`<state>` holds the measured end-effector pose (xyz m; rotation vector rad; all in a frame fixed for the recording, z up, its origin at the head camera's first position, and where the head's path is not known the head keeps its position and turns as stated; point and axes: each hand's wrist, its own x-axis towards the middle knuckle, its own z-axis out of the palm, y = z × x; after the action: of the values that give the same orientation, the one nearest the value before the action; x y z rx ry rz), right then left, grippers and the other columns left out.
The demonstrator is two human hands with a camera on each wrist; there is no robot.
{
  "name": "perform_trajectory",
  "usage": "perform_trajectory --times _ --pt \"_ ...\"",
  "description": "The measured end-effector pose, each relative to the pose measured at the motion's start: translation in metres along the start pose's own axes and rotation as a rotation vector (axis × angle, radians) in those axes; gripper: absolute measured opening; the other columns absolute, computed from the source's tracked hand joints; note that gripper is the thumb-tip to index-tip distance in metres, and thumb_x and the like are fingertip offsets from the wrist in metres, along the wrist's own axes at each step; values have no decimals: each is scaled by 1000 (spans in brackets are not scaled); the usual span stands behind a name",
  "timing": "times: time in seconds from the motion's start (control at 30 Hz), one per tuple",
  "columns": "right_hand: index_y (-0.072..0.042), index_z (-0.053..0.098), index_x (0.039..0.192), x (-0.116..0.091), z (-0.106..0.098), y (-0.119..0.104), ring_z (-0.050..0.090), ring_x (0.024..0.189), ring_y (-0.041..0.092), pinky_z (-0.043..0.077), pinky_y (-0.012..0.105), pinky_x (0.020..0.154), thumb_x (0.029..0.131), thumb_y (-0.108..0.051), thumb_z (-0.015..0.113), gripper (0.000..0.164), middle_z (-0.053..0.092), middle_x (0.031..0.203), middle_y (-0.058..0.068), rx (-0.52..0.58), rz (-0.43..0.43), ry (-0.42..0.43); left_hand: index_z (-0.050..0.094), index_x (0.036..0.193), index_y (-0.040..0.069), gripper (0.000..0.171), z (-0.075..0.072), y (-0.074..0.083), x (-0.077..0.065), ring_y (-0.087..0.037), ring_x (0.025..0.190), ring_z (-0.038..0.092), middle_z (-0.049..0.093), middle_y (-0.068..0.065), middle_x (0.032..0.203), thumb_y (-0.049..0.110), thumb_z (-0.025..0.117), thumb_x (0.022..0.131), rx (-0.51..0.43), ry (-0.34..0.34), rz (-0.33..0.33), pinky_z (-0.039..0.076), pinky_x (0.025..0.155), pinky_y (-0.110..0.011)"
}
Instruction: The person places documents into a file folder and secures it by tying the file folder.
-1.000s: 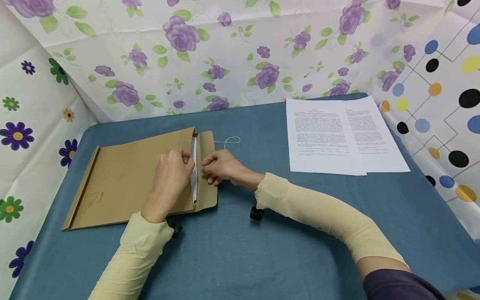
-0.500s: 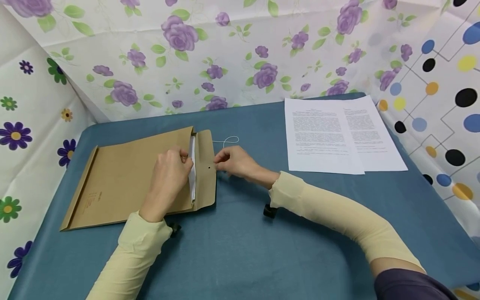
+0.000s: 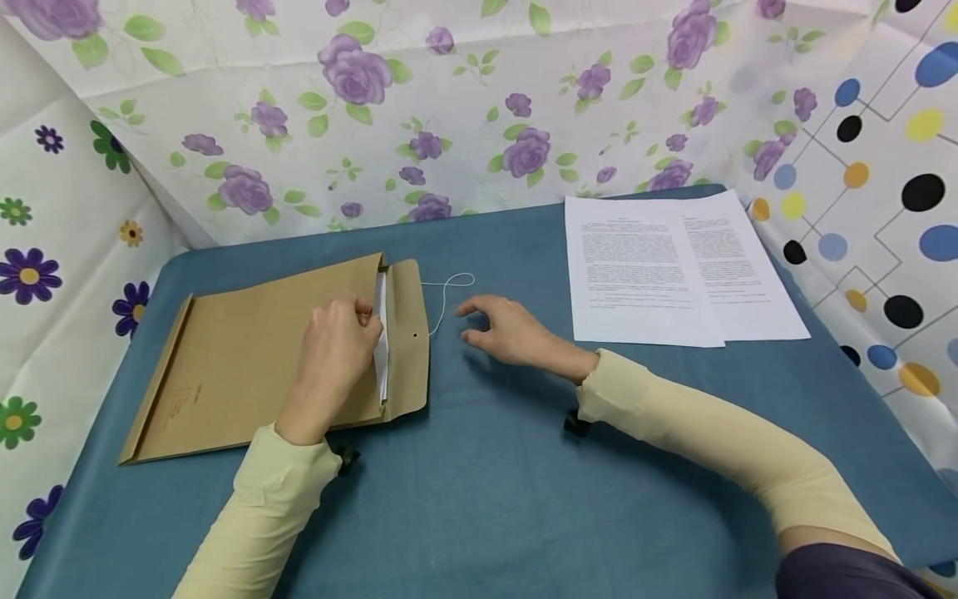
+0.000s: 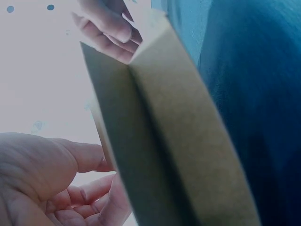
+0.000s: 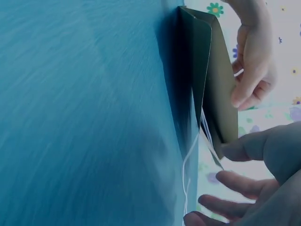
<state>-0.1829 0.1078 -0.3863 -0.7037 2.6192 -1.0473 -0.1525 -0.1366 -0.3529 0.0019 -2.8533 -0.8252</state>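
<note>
A brown cardboard document folder (image 3: 254, 358) lies on the left of the table, its mouth facing right. White sheets (image 3: 382, 358) show inside the opening. My left hand (image 3: 329, 358) pinches the upper panel's edge at this mouth and holds it raised; the right wrist view shows the panel (image 5: 222, 89) standing apart from the flap. The flap (image 3: 407, 374), with a small dark hole, is folded out to the right. From it a thin white string (image 3: 444, 301) curls over the cloth. My right hand (image 3: 516, 334) hovers just right of the string, thumb and fingers spread apart, holding nothing.
Two printed sheets (image 3: 636, 283) overlap at the back right of the table. A blue cloth (image 3: 479, 491) covers the tabletop. Behind it hangs a white curtain (image 3: 449, 100) with purple flowers, and patterned sheets close off both sides.
My right hand has left the flap and moved right, its fingers spreading. The string now runs in a curve down beside the flap. My left hand keeps its pinch on the folder's edge.
</note>
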Motion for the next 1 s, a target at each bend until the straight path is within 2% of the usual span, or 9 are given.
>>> perform_trajectory --times 0.23,0.4,0.7,1.0 --pt "-4 49 152 -11 -16 18 32 150 38 30 54 118 98 -20 71 61 38 160 22 -131 -75 -54 71 102 -8 18 1 1 0 -33 78 66 70 -20 91 3 61 93 7 2 -6 55 65 -44" --pt "-3 44 155 -21 -28 32 22 153 43 22 58 120 96 -22 74 69 31 163 24 -165 -77 -77 71 102 -8 18 2 0 1 -33 77 65 69 -20 90 3 60 93 7 3 -1 54 64 -43" --pt "-2 42 156 -38 -54 60 15 153 47 20 65 118 95 -25 76 74 28 164 26 -254 -17 2 70 104 -9 18 4 2 1 -33 78 68 70 -22 94 2 60 95 8 -7 -11 58 65 -45" --pt "0 39 157 -51 -81 86 11 152 51 17 71 115 94 -33 77 81 25 164 28 -286 74 12 71 102 -8 17 4 1 1 -33 77 66 70 -20 91 3 60 94 7 1 -7 56 65 -45"
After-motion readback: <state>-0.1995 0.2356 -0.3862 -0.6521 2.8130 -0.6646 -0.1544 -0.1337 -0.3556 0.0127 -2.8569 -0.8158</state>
